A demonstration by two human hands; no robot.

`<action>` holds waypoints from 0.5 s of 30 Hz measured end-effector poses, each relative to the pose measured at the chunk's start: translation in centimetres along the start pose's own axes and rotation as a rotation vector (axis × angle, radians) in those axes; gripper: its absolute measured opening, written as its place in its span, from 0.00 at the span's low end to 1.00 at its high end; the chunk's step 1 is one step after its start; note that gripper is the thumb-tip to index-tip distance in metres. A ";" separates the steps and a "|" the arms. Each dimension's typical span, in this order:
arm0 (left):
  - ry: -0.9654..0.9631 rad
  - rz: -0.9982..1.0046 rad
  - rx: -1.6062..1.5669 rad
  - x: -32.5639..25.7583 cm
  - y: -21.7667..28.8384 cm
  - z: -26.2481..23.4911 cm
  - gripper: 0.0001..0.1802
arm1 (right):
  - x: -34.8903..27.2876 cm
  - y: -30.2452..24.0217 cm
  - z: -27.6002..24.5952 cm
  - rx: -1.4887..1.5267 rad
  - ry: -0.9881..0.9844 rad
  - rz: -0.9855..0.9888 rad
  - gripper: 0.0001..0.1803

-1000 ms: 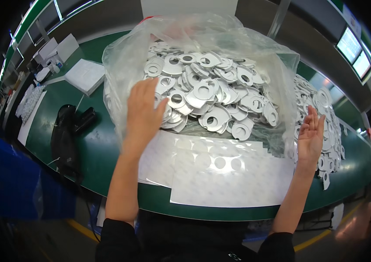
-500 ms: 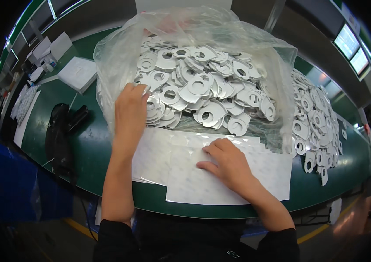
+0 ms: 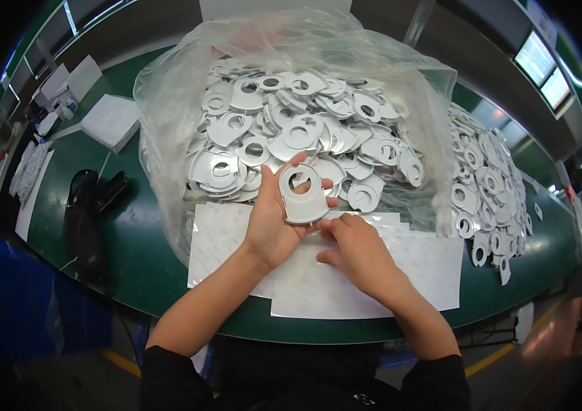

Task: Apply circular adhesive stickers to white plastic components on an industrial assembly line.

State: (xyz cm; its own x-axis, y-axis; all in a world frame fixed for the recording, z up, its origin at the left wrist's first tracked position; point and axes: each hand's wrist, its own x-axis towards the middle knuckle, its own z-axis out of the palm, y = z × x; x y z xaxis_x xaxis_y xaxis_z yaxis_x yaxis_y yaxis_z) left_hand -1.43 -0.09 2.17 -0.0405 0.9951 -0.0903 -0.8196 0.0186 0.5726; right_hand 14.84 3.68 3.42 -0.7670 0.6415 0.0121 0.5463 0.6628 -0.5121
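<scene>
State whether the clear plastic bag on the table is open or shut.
Open: the clear plastic bag gapes toward the person, its white ring-shaped parts spilling to its mouth.

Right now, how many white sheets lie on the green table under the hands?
2: one sheet at left, one sheet at right overlapping it; more may be hidden.

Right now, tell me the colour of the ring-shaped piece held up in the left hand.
White ring-shaped piece, seen in the head view.

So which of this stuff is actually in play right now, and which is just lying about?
In use:
left hand holding one white ring plate
right hand on the white sheets
clear bag of plates

Lying about:
loose plate pile, right
black tool, left
white boxes, far left
</scene>
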 end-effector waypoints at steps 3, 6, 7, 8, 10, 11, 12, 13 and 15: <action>0.020 -0.056 -0.098 0.2 -1.3 -1.2 0.34 | 0.2 0.2 -0.3 0.024 -0.041 -0.009 0.19; 0.073 -0.057 -0.078 0.3 -1.9 -1.1 0.35 | 0.4 0.9 -0.5 0.109 -0.082 -0.053 0.19; 0.078 -0.056 -0.079 0.5 -2.0 -1.1 0.35 | 0.4 0.9 -0.6 0.109 -0.080 -0.050 0.19; 0.077 -0.059 -0.079 0.6 -2.1 -1.1 0.35 | 0.3 0.7 -0.8 0.133 -0.110 -0.032 0.18; 0.086 -0.063 -0.063 0.5 -2.2 -1.1 0.36 | 0.1 0.5 -0.9 0.159 -0.137 -0.013 0.18; 0.084 -0.066 -0.061 0.5 -2.2 -1.1 0.36 | -0.1 0.3 -0.7 0.121 -0.081 -0.043 0.15; 0.081 -0.056 -0.042 0.6 -2.3 -1.2 0.36 | -0.5 0.1 -0.4 0.084 -0.025 -0.072 0.12; 0.079 -0.043 -0.023 0.6 -2.4 -1.3 0.36 | -0.9 0.0 0.0 0.084 -0.023 -0.073 0.12; 0.074 -0.041 -0.005 0.8 -2.3 -1.2 0.36 | -1.6 -0.2 1.0 -0.077 0.080 -0.213 0.13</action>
State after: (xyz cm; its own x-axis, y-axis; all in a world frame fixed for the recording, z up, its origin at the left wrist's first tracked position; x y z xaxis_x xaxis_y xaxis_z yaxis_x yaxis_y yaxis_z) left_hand -0.21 0.51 -0.19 -0.0490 0.9836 -0.1737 -0.8240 0.0584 0.5635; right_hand 15.64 2.09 2.61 -0.8404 0.5105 0.1821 0.4013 0.8119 -0.4241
